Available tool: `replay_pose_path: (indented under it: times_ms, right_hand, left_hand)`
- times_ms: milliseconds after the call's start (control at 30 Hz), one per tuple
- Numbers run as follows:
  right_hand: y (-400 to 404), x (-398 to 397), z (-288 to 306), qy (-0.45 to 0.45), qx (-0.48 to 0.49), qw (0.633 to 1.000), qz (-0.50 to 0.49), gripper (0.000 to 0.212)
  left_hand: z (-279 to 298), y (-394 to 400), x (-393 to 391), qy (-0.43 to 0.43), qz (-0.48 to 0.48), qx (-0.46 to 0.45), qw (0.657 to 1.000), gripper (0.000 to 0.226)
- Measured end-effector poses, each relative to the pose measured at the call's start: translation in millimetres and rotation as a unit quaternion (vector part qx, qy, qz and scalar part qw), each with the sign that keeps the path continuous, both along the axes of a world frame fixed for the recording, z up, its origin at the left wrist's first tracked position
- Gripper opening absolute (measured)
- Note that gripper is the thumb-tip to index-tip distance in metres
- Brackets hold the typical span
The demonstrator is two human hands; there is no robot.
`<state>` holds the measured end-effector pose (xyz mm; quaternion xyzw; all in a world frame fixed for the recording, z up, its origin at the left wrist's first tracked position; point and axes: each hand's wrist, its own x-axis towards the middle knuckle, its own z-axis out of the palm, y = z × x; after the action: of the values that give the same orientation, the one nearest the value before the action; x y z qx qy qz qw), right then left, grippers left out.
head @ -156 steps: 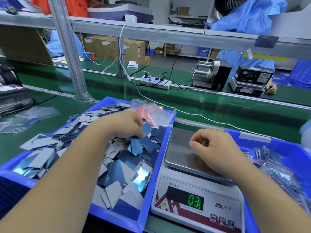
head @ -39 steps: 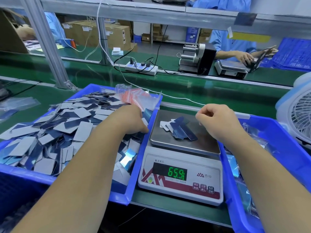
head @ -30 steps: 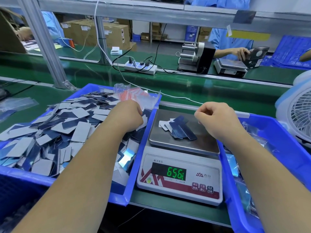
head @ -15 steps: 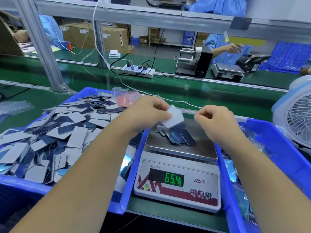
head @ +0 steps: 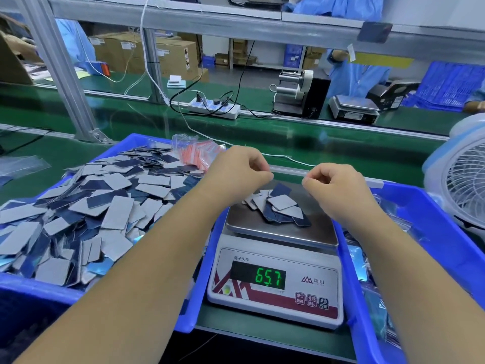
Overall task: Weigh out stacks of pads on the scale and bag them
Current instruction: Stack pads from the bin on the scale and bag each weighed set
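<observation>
A small pile of grey and dark blue pads (head: 279, 208) lies on the steel pan of the white scale (head: 275, 287), whose green display reads 65.7. My left hand (head: 237, 170) hovers over the pan's left rear with fingers curled and nothing in them. My right hand (head: 333, 186) hovers over the pan's right side, also curled and holding nothing. Many loose pads (head: 86, 206) fill the blue tray (head: 39, 292) on the left. A bundle of clear bags with red strips (head: 195, 153) rests at that tray's far right corner.
A second blue tray (head: 446, 232) with filled bags stands right of the scale. A white fan (head: 462, 177) sits at the far right. Beyond lie a green conveyor belt (head: 262, 135), a power strip (head: 214, 107), cables, and people in blue coats at the opposite bench.
My left hand carried a grey pad from the tray and dropped it on the pile; it now holds nothing. The display rose from 65.4 to 65.7. My right hand stayed put.
</observation>
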<state>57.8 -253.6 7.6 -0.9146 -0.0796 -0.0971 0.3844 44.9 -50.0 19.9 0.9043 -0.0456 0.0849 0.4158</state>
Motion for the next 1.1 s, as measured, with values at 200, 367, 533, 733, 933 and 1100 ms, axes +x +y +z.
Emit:
replay_pose_path:
  times_ms: [200,367,533,733,933,1100]
  right_hand:
    - [0,1,-2,0.008,-0.021,1.000,0.008,0.019]
    - [-2,2,-2,0.005,-0.031,0.999,0.025,0.018]
    - [-3,0,12,0.026,-0.078,0.994,0.073,0.013]
    - [8,12,37,0.033,-0.261,0.951,0.160,0.040]
    - [3,33,30,0.124,-0.227,0.928,0.269,0.060]
    - [5,36,15,0.104,-0.219,0.927,0.286,0.056]
  left_hand:
    - [2,9,5,0.025,-0.001,0.026,0.999,0.008]
    - [5,11,5,0.109,-0.019,0.083,0.990,0.019]
    - [12,12,3,0.155,-0.036,0.148,0.976,0.031]
    - [20,13,3,0.219,-0.074,0.229,0.946,0.062]
    - [16,8,4,0.230,-0.108,0.306,0.918,0.099]
    - [13,-1,5,0.218,-0.106,0.361,0.901,0.097]
